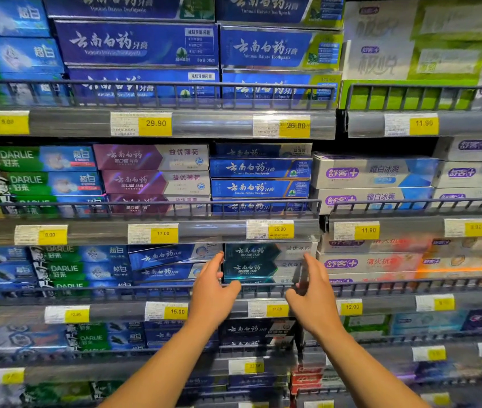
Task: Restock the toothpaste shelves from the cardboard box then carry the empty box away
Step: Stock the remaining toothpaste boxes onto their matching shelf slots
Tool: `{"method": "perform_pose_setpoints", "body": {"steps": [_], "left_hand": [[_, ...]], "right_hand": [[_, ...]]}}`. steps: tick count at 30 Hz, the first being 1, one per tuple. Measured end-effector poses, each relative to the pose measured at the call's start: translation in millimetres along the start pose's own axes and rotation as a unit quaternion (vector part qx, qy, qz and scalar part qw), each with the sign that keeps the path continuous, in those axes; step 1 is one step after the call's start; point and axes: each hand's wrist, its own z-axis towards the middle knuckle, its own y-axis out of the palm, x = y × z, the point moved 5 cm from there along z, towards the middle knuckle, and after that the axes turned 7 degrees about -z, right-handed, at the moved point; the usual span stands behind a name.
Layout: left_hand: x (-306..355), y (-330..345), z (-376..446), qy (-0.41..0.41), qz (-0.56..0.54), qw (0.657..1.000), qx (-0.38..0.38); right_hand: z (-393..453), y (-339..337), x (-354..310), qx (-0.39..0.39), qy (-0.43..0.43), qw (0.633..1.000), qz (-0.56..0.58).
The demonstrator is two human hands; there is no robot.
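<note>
Reaching up to the third shelf rail [133, 293], both hands flank a stack of dark teal toothpaste boxes [258, 262] that sits just behind that rail. The left hand [211, 285] has straight fingers laid against the stack's left end, thumb spread toward the rail; the right hand [311, 290] mirrors it at the stack's right end, fingers extended, thumb low near the rail. Neither hand curls round anything. Below the rail hangs a yellow 15.00 price tag [166, 311].
</note>
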Motion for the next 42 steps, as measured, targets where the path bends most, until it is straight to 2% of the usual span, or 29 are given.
{"method": "perform_pose_setpoints", "body": {"steps": [3,6,8,10,13,18,27,38,40,42], "left_hand": [[0.0,-0.5,-1.5,0.007,0.004,1.0,0.01],[10.2,1.2,-7.4,0.097,0.109,0.989,0.012],[16.0,9.1,-12.5,0.164,0.25,0.954,-0.009],[13.7,16.1,-14.2,0.176,0.378,0.908,-0.026],[9.1,18.9,-10.2,0.156,0.455,0.876,-0.033],[8.0,13.8,1.6,0.142,0.453,0.88,-0.011],[7.6,9.4,4.1,0.139,0.409,0.902,-0.001],[7.2,7.5,5.2,0.142,0.389,0.91,0.001],[7.7,6.8,-0.3,0.158,0.37,0.915,0.016],[4.7,12.8,-8.5,0.178,0.376,0.909,0.004]], "right_hand": [[-1.4,-0.8,-1.5,0.031,-0.007,0.999,-0.008],[-0.4,-1.7,-0.6,0.054,-0.015,0.997,-0.056],[0.4,0.7,-0.1,0.042,-0.031,0.991,-0.124],[1.5,3.2,1.4,0.028,-0.056,0.976,-0.21],[2.9,2.2,5.2,0.022,-0.08,0.956,-0.281],[8.8,-8.7,9.4,0.028,-0.033,0.975,-0.219],[13.2,-5.5,8.2,0.015,-0.047,0.991,-0.124],[12.8,-4.9,14.2,0.021,-0.06,0.988,-0.142],[7.2,-3.1,12.7,0.034,-0.079,0.984,-0.159],[2.0,4.3,11.5,0.016,-0.104,0.974,-0.201]]}}
